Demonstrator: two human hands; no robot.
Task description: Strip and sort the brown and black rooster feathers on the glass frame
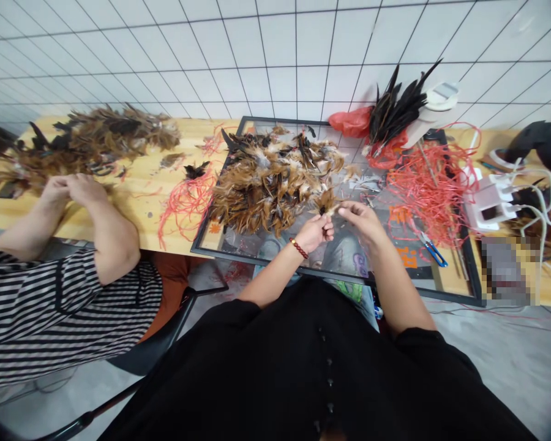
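Note:
My left hand [316,233], with a beaded bracelet [298,248] at its wrist, is closed on a small bunch of brown feathers [325,201]. Close by on the right, my right hand [362,219] pinches at the pale quill end of that bunch; whether it grips a quill or a strand there is too small to tell. Just beyond my left hand spreads a large heap of brown and black feathers [266,184], lying on a black-framed glass panel [239,242].
Red plastic strands [434,190], blue-handled snips [435,250] and upright black feathers [395,110] lie to the right, beside white chargers [489,202] with cables. At left, a co-worker's hands [76,188] work near another feather pile [119,135]. More red strands [188,202] lie between us.

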